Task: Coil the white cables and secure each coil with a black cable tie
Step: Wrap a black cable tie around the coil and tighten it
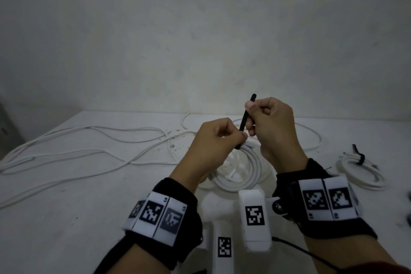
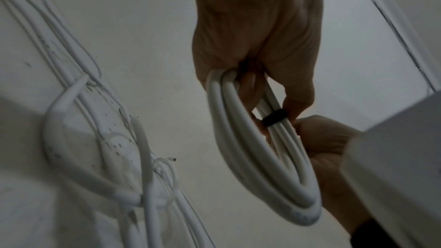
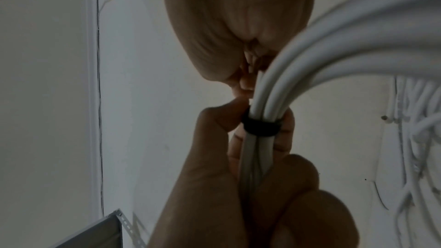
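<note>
Head view: coil (image 1: 241, 170) of white cable is held up off the table (image 1: 66, 207) at centre, so the tie can pass all round the bunched turns. Left hand (image 1: 213, 140) grips the turns with curled fingers, keeping them from springing apart. Right hand (image 1: 270, 125), at 2 o'clock of the left, pinches the free tail of the black cable tie (image 1: 245, 121) and holds it upward, apparently to cinch the band. Band already circles the turns in the wrist views. Loose white cables (image 1: 89, 147) lie at 9 o'clock; a tied coil (image 1: 360, 170) lies at 3 o'clock.
</note>
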